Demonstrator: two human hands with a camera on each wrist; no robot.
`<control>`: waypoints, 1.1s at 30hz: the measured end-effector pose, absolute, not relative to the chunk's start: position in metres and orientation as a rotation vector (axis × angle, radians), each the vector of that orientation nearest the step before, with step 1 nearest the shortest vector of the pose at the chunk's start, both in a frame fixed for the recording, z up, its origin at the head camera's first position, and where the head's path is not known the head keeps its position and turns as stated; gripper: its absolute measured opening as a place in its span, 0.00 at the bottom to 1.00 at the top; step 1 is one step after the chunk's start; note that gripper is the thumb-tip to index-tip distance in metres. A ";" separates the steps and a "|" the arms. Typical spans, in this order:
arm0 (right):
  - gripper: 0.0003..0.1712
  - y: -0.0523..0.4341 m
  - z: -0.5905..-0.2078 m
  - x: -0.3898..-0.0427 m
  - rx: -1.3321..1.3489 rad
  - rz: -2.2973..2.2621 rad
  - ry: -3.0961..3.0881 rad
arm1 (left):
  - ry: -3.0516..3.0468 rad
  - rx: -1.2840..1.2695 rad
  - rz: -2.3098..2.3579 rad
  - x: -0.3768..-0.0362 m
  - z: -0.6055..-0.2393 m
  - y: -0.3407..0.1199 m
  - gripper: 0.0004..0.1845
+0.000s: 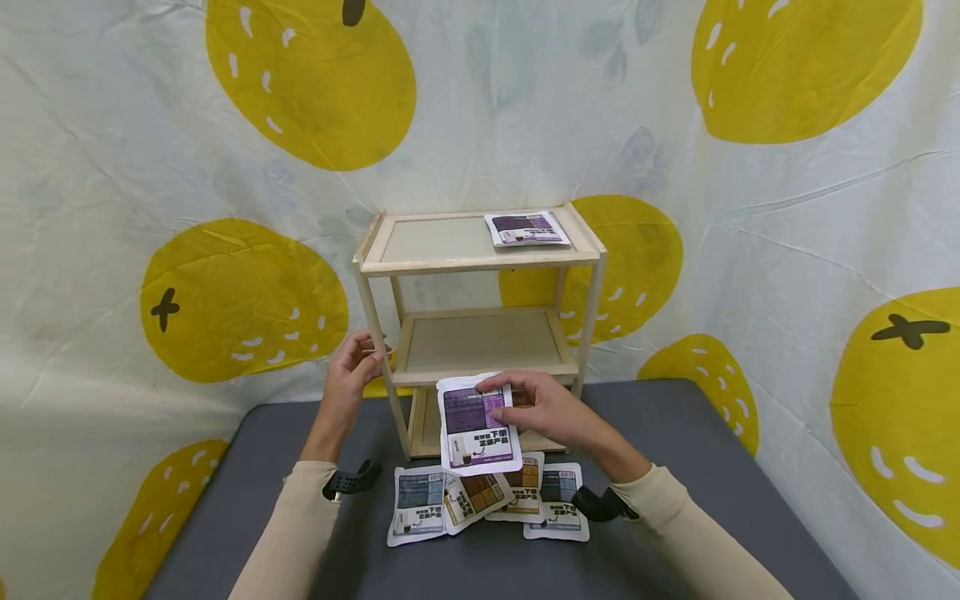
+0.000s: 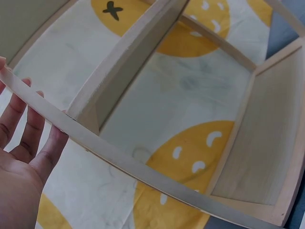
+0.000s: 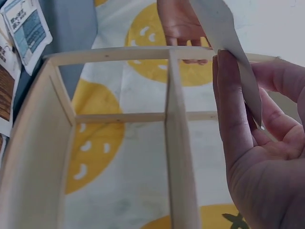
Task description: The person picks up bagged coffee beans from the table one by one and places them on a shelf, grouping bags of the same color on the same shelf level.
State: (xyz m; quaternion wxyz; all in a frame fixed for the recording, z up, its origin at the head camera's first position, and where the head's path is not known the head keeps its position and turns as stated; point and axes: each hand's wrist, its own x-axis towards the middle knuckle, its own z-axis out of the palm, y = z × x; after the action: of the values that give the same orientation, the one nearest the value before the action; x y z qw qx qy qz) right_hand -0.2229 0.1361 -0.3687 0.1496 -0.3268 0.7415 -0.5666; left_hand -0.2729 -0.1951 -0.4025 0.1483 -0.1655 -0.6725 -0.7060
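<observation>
My right hand (image 1: 501,402) pinches a purple-and-white packet (image 1: 477,425) by its upper right corner, holding it upright in front of the wooden three-tier shelf (image 1: 480,258). In the right wrist view that packet (image 3: 224,38) shows edge-on between the thumb and fingers of my right hand (image 3: 248,81). My left hand (image 1: 366,357) grips the shelf's front left post at middle-tier height. In the left wrist view its fingers (image 2: 33,129) lie behind the post (image 2: 124,162). A second purple packet (image 1: 527,228) lies flat on the top tier, at the right.
Several packets lie overlapping on the grey table (image 1: 675,433) in front of the shelf: a blue one (image 1: 418,504), a brown one (image 1: 474,494), another brown (image 1: 525,487) and another blue (image 1: 558,504). A white cloth with yellow fruit shapes (image 1: 750,167) hangs behind. The middle tier (image 1: 480,342) is bare.
</observation>
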 end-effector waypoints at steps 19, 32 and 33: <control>0.22 0.142 -0.324 -0.230 -1.004 -1.628 2.215 | -1.922 -0.479 -2.035 -0.275 -0.404 -0.196 0.19; 0.22 0.135 -0.286 -0.232 -1.059 -1.637 2.250 | -1.930 -0.478 -2.033 -0.274 -0.405 -0.196 0.17; 0.22 0.135 -0.284 -0.232 -1.057 -1.639 2.250 | -1.931 -0.479 -2.033 -0.274 -0.405 -0.196 0.17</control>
State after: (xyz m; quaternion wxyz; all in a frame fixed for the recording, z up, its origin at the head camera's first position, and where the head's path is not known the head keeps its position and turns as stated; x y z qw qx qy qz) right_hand -0.2321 0.1349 -0.2835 0.0819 -0.3536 0.7531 -0.5488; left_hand -0.2742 -0.1957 -0.4049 0.1482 -0.1665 -0.6714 -0.7068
